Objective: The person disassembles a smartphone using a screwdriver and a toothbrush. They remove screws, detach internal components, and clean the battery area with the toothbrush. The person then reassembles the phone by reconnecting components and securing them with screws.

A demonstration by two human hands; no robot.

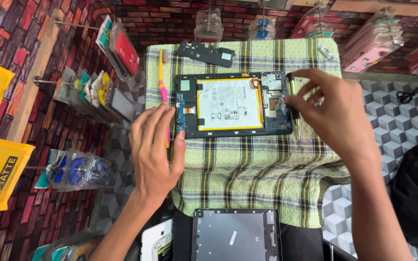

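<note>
Steadying the tablet (231, 105) at nine o'clock, the left hand (156, 150) lies flat, fingers released; the right hand (332, 113) pinches a screwdriver (293, 99) at three o'clock, which could slip and gouge the battery (228, 104).

**Even daylight, bowed edges over the workbench**

Bright, diffuse light fills the frame, leaving only soft shadows under the left hand (155, 153) and right hand (332, 113) on the checked cloth (257, 169). Mild glare whitens the battery (229, 104) at centre. Wide-angle distortion bends the brick-pattern walls (6, 29) at left; the frame's corners are slightly soft.
</note>
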